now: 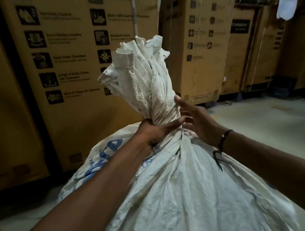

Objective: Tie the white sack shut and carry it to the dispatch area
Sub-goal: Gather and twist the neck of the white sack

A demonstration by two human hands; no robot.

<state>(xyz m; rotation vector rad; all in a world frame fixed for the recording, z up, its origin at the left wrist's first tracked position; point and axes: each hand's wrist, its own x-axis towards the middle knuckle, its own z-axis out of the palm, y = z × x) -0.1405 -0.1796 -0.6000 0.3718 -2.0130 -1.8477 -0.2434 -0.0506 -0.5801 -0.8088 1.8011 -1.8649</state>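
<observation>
1. White sack: upright on the floor, directly before the person; mouth gathered into a twisted neck.
2. Left hand: clamped round the neck, probably keeping the twist tight.
3. Right hand: fingers spread, beside the neck, gripping nothing.
4. Cartons: close behind; open floor lies rightward.

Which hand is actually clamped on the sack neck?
The left hand: its fingers wrap the twisted neck of the white sack. The right hand is open, fingers spread beside the neck.
</observation>
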